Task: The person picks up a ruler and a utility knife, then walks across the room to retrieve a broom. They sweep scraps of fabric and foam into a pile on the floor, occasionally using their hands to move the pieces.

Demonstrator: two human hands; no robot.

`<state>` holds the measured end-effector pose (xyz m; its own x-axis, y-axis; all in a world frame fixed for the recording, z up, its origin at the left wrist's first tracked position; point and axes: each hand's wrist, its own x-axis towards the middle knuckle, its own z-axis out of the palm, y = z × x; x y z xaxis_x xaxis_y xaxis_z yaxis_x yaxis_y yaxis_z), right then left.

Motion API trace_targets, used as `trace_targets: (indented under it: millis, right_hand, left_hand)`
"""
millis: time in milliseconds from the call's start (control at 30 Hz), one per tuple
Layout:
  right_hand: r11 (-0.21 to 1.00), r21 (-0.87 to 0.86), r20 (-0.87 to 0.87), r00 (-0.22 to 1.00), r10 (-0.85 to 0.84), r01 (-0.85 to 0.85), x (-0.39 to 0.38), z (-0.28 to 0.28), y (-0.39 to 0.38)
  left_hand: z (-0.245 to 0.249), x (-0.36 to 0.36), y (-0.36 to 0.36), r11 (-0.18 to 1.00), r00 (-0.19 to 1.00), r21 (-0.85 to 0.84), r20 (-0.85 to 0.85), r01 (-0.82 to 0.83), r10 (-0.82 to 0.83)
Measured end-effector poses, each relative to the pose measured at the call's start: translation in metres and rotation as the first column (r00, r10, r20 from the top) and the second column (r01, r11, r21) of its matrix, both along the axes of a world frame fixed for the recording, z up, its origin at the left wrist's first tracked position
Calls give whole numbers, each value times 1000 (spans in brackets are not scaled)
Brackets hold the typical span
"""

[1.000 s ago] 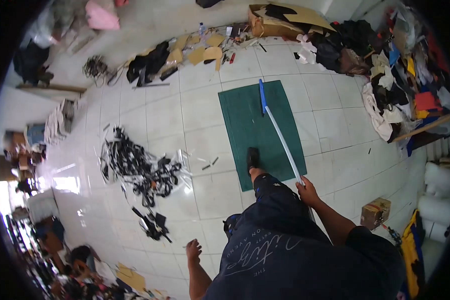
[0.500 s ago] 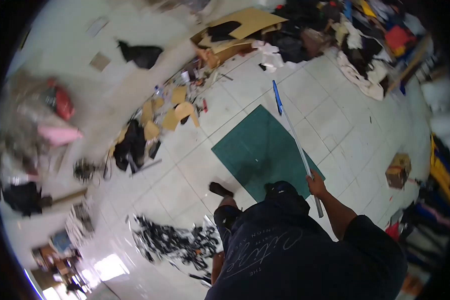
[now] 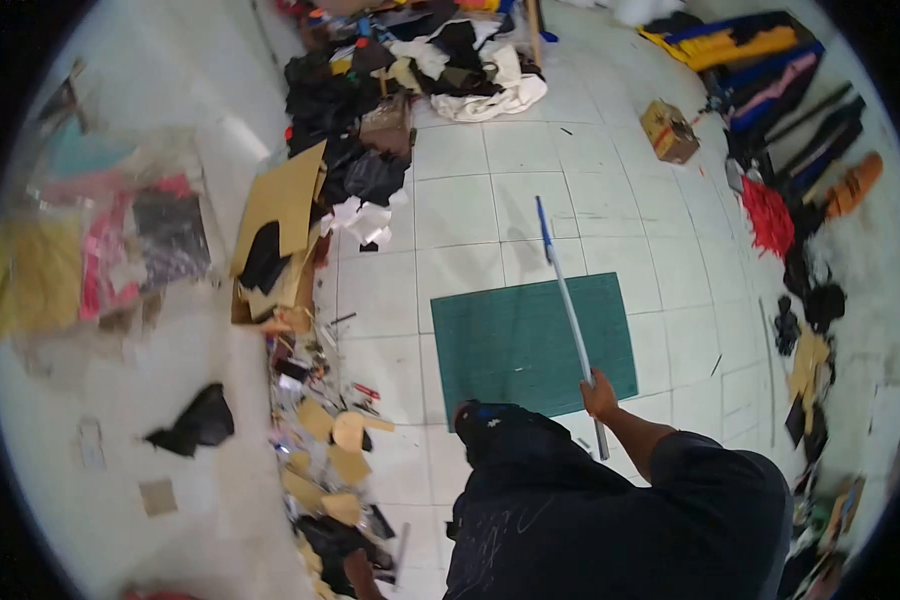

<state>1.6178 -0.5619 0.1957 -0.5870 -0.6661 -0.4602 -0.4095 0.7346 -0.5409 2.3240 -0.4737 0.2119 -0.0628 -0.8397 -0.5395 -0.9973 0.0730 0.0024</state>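
My right hand is closed round the pale metal pole of a floor squeegee with a narrow blue head. The pole slants across a dark green mat on the tiles, and the blue head is beyond the mat's far edge. A short end of pole sticks out below my fist. My left hand shows at the bottom edge, over black scraps; its fingers cannot be made out.
Scraps of tan board and litter line the left. An open cardboard box stands beyond, near a heap of cloth. A small carton, a red cloth and leaning fabric rolls are on the right.
My view has turned to the right, so the mat now lies nearly square to me. My right hand still grips the squeegee. My left hand has swung out from beside my body.
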Motion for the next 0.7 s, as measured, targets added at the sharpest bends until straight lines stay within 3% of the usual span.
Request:
trace_targets:
  millis: [33, 67, 100, 133, 167, 200, 233, 267, 300, 333, 367, 400, 433, 467, 500, 567, 600, 700]
  right_hand:
    - [999, 2, 3, 999, -36, 36, 15, -1, 2]
    - [995, 12, 20, 995, -96, 96, 28, 2, -1]
    - [988, 27, 38, 988, -153, 152, 41, 6, -2]
    - [977, 48, 63, 975, -211, 208, 59, 3, -1]
    - [965, 34, -27, 965, -260, 261, 73, -11, -1]
    - [955, 20, -6, 955, -295, 296, 77, -11, -11]
    - [939, 21, 28, 939, -344, 343, 92, -8, -12]
    - [923, 21, 49, 922, -384, 383, 104, -4, -16]
    - [906, 39, 36, 905, -423, 422, 115, -6, -20]
    - [881, 33, 77, 878, -473, 472, 125, -7, -24]
    - [851, 35, 122, 843, -524, 524, 138, -9, -24]
    - [818, 34, 166, 804, -572, 575, 150, -9, -25]
    - [783, -27, 156, 777, -610, 621, 165, -18, -20]
    - [777, -30, 144, 772, -619, 629, 182, -19, -16]
    - [769, -32, 129, 765, -630, 639, 198, -16, -11]
    - [743, -47, 55, 744, -666, 668, 231, 12, -8]
    - [719, -26, 58, 720, -692, 694, 255, 25, -1]
    - [643, 53, 44, 642, -766, 764, 305, 46, 6]
  left_hand:
    - [-3, 31, -37, 913, 976, -407, -178, 41, -123]
    - [-7, 50, -80, 926, 899, -221, -386, -307, 206]
    - [-3, 61, -126, 782, 684, -42, -515, -622, 516]
    - [-2, 63, -160, 763, 596, -1, -625, -646, 503]
    - [19, 46, -202, 748, 495, 48, -722, -662, 484]
    - [20, 38, -231, 582, 192, 250, -783, -774, 592]
    - [-3, 50, -254, 741, 421, 128, -753, -659, 505]
    - [-12, 42, -279, 497, 60, 433, -706, -752, 706]
    - [-14, 17, -292, 704, 267, 375, -737, -603, 621]
    - [-33, 12, -310, 450, -117, 773, -549, -448, 827]
    - [-57, 14, -321, 13, -434, 981, 74, 195, 898]
    - [-61, 0, -330, -4, -69, 993, 12, 117, 998]
    - [-51, -17, -324, 289, 187, 934, -252, -208, 949]
    - [-25, -47, -329, 524, 515, 804, -333, -282, 789]
    - [-7, -66, -338, 675, 730, 727, -392, -126, 559]
    - [23, -91, -372, 734, 876, 660, -437, 158, 205]
    - [27, -89, -395, 689, 885, 674, -454, 266, 103]
    - [-8, -69, -489, 751, 899, 632, -420, 189, 127]
